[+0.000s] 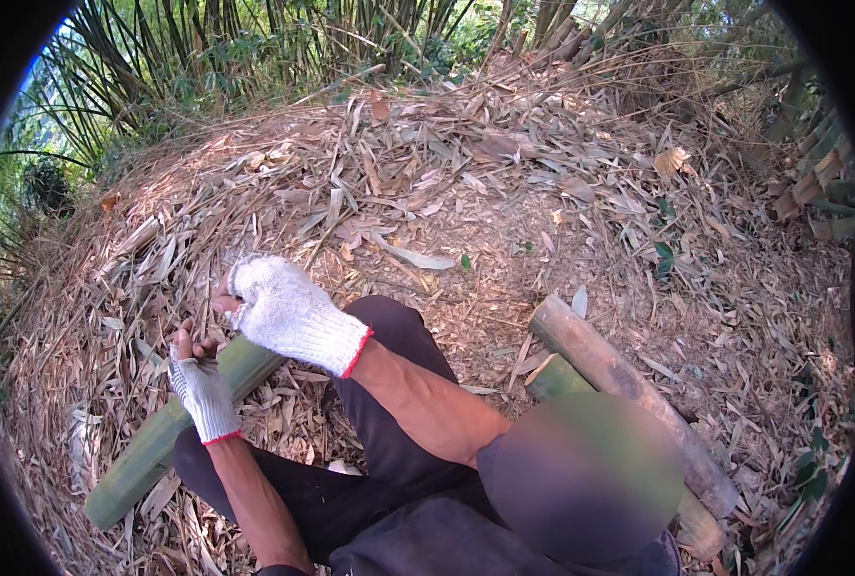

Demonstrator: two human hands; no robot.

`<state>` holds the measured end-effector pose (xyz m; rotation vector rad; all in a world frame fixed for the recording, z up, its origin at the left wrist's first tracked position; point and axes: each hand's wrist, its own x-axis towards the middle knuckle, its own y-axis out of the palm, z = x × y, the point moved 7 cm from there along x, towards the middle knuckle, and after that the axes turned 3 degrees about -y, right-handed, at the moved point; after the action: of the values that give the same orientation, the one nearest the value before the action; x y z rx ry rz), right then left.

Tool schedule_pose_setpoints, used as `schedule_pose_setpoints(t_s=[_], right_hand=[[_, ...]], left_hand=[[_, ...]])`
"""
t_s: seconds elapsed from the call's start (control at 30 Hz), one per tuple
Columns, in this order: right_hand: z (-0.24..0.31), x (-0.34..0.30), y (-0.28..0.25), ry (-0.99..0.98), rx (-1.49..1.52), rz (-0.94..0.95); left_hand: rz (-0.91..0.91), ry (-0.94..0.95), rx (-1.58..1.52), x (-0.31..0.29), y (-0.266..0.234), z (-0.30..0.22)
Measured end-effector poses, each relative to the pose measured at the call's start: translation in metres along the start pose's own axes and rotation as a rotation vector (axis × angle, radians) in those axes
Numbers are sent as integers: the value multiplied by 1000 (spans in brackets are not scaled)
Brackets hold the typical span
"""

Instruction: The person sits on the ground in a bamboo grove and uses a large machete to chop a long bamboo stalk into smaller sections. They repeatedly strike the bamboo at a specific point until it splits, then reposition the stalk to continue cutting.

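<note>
Both my hands wear white knitted gloves with red cuffs and bare fingertips. My right hand (pixel 281 305) is closed, its back turned up, above the far end of a green bamboo section (pixel 144 461). Just nearer and to the left, my left hand (pixel 202 386) is curled with its fingertips bent in, over the same bamboo. The two hands are close together but apart. Whatever either hand pinches, if anything, is too small or hidden to make out. The bamboo section lies slanted on the ground beside my bent leg in dark trousers.
To my right lie a thick grey-brown bamboo section (pixel 638 384) and a greener one (pixel 557 378), partly hidden by a blurred round patch. Dry bamboo leaves (pixel 418 255) litter the ground. Bamboo clumps (pixel 158 67) stand at the back, and cut stalks (pixel 821 182) lie at far right.
</note>
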<state>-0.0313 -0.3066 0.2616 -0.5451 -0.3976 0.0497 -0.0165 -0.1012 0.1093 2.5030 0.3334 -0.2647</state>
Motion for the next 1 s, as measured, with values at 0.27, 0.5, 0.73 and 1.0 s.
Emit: schedule_pose_setpoints(t_s=[0.27,0.5,0.73,1.0], right_hand=[[7,-4,5,66,-26,70],[9,-9,6,40,-57,89],[5,-8,-6,-16,-94,68],[5,-5,-25,28,-40,16]], left_hand=[[52,-3,-21,10,-16,7],[79,10,-12,3,-9,4],[21,30,-103,2,-20,-12],[-33,100,-225,5,-26,-35]])
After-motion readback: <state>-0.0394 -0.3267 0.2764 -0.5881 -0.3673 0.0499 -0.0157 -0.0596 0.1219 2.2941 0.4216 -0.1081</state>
